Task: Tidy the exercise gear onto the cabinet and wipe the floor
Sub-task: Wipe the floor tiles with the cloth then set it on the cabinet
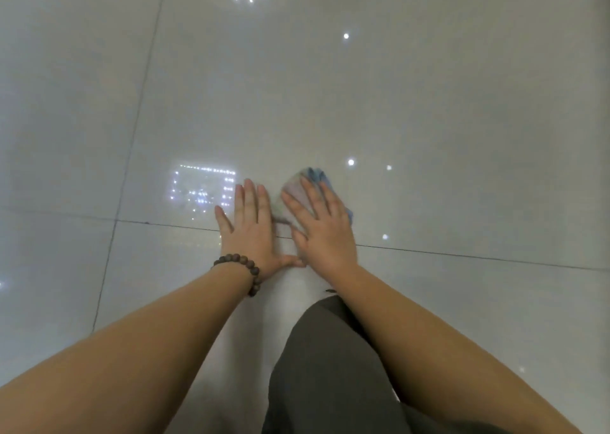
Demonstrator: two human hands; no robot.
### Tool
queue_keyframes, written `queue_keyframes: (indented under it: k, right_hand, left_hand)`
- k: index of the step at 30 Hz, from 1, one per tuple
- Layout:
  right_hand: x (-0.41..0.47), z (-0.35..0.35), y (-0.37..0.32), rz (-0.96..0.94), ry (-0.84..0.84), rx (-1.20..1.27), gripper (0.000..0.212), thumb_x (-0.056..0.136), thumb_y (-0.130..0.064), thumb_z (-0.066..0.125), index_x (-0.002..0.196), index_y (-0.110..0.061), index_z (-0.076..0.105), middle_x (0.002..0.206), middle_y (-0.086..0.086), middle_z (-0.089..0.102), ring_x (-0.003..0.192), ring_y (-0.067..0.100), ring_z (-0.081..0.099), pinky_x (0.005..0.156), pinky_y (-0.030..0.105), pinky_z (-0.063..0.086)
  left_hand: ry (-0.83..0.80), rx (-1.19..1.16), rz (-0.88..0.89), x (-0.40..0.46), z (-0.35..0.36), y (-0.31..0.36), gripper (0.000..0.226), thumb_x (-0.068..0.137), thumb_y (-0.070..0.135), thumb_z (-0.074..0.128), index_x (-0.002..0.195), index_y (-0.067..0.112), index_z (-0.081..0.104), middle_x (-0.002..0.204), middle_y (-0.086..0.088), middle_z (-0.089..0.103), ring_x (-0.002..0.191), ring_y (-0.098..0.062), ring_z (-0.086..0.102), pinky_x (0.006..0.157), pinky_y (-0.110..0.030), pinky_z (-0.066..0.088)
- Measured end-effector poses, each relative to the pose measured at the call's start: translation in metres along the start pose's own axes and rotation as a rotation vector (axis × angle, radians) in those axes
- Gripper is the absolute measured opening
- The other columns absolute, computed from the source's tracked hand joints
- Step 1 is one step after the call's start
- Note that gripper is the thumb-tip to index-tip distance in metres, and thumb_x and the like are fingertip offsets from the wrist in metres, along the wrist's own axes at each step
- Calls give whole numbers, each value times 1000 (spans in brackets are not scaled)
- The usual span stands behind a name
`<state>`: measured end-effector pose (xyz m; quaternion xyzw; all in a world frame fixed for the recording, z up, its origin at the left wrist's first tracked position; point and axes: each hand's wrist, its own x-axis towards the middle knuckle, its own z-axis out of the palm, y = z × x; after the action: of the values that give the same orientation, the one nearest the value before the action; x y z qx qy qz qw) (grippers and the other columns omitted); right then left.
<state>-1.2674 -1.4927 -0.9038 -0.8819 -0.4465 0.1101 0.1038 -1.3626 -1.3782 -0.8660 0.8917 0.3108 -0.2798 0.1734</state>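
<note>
A folded cloth (305,188), pale with blue showing at its far edge, is laid flat on the glossy light-tiled floor (429,103), just beyond a dark grout line that runs across the view. No container is seen anywhere in the view. The cloth is pressed down by the right hand (321,227), whose fingers are held straight and slightly spread across the fabric; nothing is gripped or pinched by it, and the palm is laid over the near part of the cloth, so that only the far and side edges are left showing. The left hand (252,227) is placed flat on the floor just beside the cloth, fingers straight and close together, the thumb stretched out toward the right hand; whether the cloth's near edge is touched by its fingers cannot be told. A bracelet (246,272) of dark round beads is worn on the left wrist. Both forearms are bare. A knee in dark grey trousers (330,367) is seen below the right forearm. Bright points of light are reflected in the tiles
</note>
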Motion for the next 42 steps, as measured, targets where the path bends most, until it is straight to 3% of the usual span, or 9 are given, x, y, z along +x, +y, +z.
queue_keyframes:
  k: [10, 18, 23, 25, 27, 31, 35, 37, 42]
  right_hand:
    - [-105, -51, 236, 437, 56, -84, 46, 101, -35, 34, 143, -17, 41, 150, 15, 35, 142, 30, 26, 113, 47, 26]
    - [-69, -83, 264, 1260, 155, 75, 55, 99, -44, 30, 151, -27, 20, 159, 8, 9, 146, 23, 2, 116, 35, -2]
    - [-33, -37, 139, 507, 125, 5, 54, 90, -43, 38, 143, -30, 41, 155, 7, 26, 143, 32, 21, 116, 41, 19]
    - [-63, -37, 155, 215, 76, 30, 48, 90, -37, 50, 138, -31, 48, 152, 6, 33, 140, 31, 29, 111, 44, 29]
    - [-103, -48, 202, 302, 104, 23, 45, 94, -40, 47, 137, -26, 49, 150, 10, 37, 137, 33, 34, 108, 47, 34]
    - [-144, -84, 283, 933, 181, -19, 65, 90, -54, 28, 145, -21, 37, 154, 17, 24, 142, 34, 19, 115, 48, 18]
    - [-92, -98, 295, 1420, 193, 147, 56, 95, -53, 27, 148, -37, 21, 160, 4, 4, 146, 27, -1, 118, 42, 1]
    - [-50, -87, 268, 1371, 228, 166, 52, 97, -49, 32, 148, -39, 22, 160, 3, 3, 146, 28, 3, 116, 40, 5]
    - [11, -48, 146, 682, 179, 75, 54, 89, -47, 31, 141, -36, 41, 156, 6, 26, 140, 34, 26, 113, 44, 23]
  left_hand:
    - [-18, 15, 38, 49, -10, 67, 143, 54, 95, 41, 141, 10, -34, 150, -11, -38, 138, -27, -35, 109, -67, -6]
    - [-24, 23, 23, 50, -8, 70, 143, 50, 99, 33, 141, 11, -35, 149, -9, -40, 135, -25, -40, 107, -67, -10]
    - [-74, 28, 18, 50, -15, 71, 142, 53, 96, 38, 139, 11, -38, 148, -9, -42, 135, -27, -39, 107, -67, -8]
    - [-84, 22, 19, 48, -16, 72, 142, 54, 96, 39, 138, 12, -38, 148, -9, -42, 136, -27, -39, 107, -67, -8]
    - [-93, 20, 20, 49, -16, 72, 142, 53, 96, 38, 138, 12, -39, 147, -9, -43, 135, -27, -40, 107, -67, -9]
    - [-103, 13, 14, 50, -15, 70, 141, 53, 96, 38, 134, 13, -43, 145, -8, -46, 133, -27, -42, 107, -66, -10]
    - [-94, 33, 6, 51, -14, 72, 140, 50, 98, 31, 133, 13, -43, 146, -9, -45, 135, -28, -40, 107, -67, -8]
    - [-107, 43, 0, 52, -15, 72, 141, 51, 98, 33, 135, 12, -42, 145, -9, -46, 134, -29, -41, 107, -67, -8]
    - [-118, 53, 2, 52, -16, 72, 140, 54, 96, 37, 131, 13, -45, 143, -9, -48, 133, -29, -42, 107, -67, -9]
